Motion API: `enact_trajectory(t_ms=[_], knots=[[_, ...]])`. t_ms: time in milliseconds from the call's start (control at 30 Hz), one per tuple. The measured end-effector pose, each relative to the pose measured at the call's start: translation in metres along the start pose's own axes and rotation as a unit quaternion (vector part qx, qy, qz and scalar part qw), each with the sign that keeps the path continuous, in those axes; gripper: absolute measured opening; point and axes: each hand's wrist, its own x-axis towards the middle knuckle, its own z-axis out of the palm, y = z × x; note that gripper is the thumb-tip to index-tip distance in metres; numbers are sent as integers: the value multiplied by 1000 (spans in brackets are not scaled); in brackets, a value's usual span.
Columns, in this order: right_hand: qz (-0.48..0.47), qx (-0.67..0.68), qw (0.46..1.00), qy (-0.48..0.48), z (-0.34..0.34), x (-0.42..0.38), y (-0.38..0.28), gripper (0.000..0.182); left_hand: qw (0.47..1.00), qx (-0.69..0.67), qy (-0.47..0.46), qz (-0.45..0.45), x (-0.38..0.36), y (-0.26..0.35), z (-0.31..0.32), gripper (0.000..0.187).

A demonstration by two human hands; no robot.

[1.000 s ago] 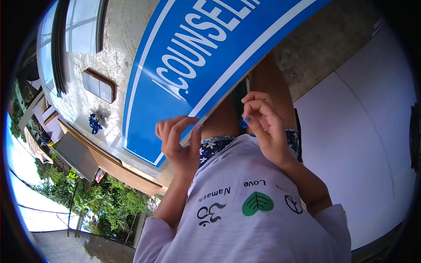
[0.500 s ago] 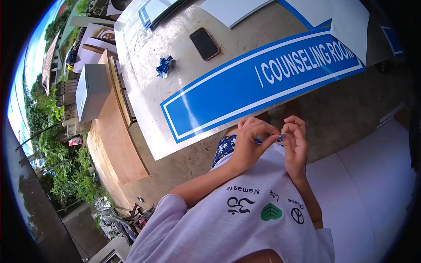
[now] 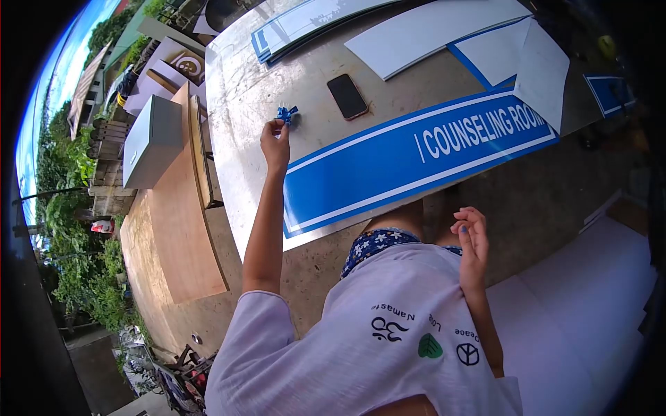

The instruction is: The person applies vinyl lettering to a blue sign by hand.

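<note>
My left hand (image 3: 275,142) reaches over the table, thumb and fingertips pinched at a small heap of crumpled blue scraps (image 3: 286,114). The scraps look like thin strips of film; which piece sits in the pinch is hard to make out. In front of my body, my right hand (image 3: 472,243) is raised with its fingers loosely bent and apart. A small blue spot shows on its thumb. Between the hands and the table's far side lies a long blue sign (image 3: 361,177) with a white border, lettered COUNSELING ROOM. White backing paper is folded up at its right end.
A dark phone (image 3: 347,96) rests behind the sign on the worn, pale table (image 3: 239,111). White sheets (image 3: 430,35) and a stack of panels (image 3: 319,24) lie farther back. To the left are a grey box (image 3: 152,142) and a wooden board (image 3: 180,236).
My hands were together at my waist, fingertips meeting over something blue. The left has gone forward and left to the scraps; the right stays near my body, fingers looser. The view has shifted.
</note>
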Motion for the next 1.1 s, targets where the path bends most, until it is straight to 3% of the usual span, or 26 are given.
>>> enact_trajectory(t_ms=[67,167,300,567,733,867,1100], knots=[[24,8,1000,17,-5,-4,1,19,998,-39,2,-58,40,-43,2,15],[22,-13,999,31,-10,-8,8,19,994,81,18,-68,72,-88,12,22],[42,-18,998,48,-10,-12,8,19,985,108,-53,-125,81,-109,18,27],[47,-16,997,55,-7,-4,10,17,971,168,-54,-160,78,-133,27,44],[54,-26,998,34,0,-1,9,15,992,35,-93,-83,72,-138,26,58],[72,-13,997,28,2,-2,8,13,983,85,-153,-52,56,-108,16,74],[74,-26,997,15,1,1,14,13,980,166,-93,60,47,-108,17,77]])
